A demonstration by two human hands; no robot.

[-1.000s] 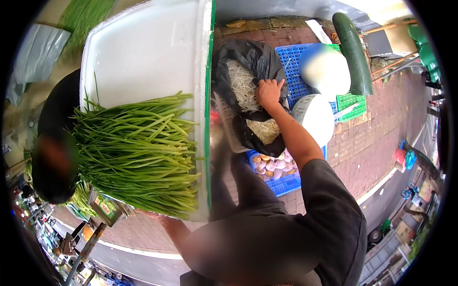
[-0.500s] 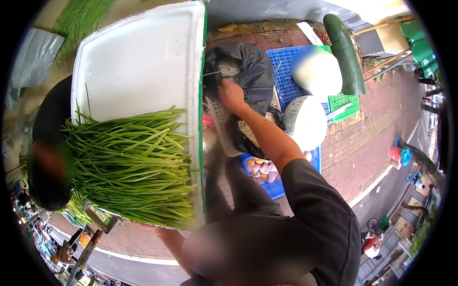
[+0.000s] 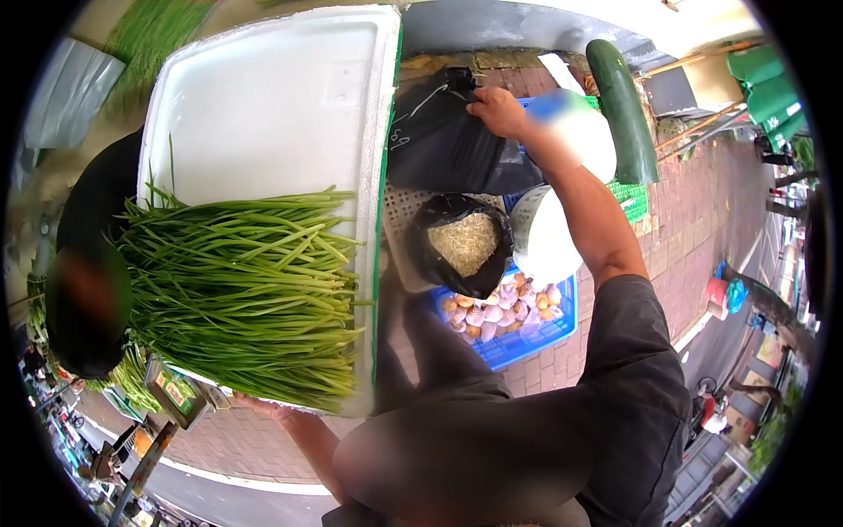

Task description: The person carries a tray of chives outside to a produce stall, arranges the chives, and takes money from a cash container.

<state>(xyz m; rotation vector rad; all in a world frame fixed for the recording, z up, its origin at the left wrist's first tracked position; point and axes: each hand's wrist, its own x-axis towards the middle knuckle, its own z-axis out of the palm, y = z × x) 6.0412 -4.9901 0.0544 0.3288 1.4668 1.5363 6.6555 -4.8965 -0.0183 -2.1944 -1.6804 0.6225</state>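
Observation:
My right hand [image 3: 502, 114] has its fingers closed on the edge of a black plastic bag [image 3: 439, 140], pulled up and spread flat. Below it, a second black bag [image 3: 500, 241] stands open, with pale, stringy produce [image 3: 463, 243] inside. My left hand [image 3: 259, 406] is at the near edge of a white foam box [image 3: 263, 97]; its fingers are mostly hidden there. A thick bundle of long green chives [image 3: 246, 299] lies in the near part of the box.
A blue basket [image 3: 518, 351] holds small round purplish and tan produce. To the right are a pale, rounded cut gourd [image 3: 549, 237], another pale one [image 3: 593, 140] and a long dark-green gourd [image 3: 622, 114]. A green crate [image 3: 634, 202] sits beneath them on brick paving.
My right hand has moved right and slightly up, drawing the black bag out flat. The open bag with pale produce and the blue basket are now more exposed. My left hand stays at the box.

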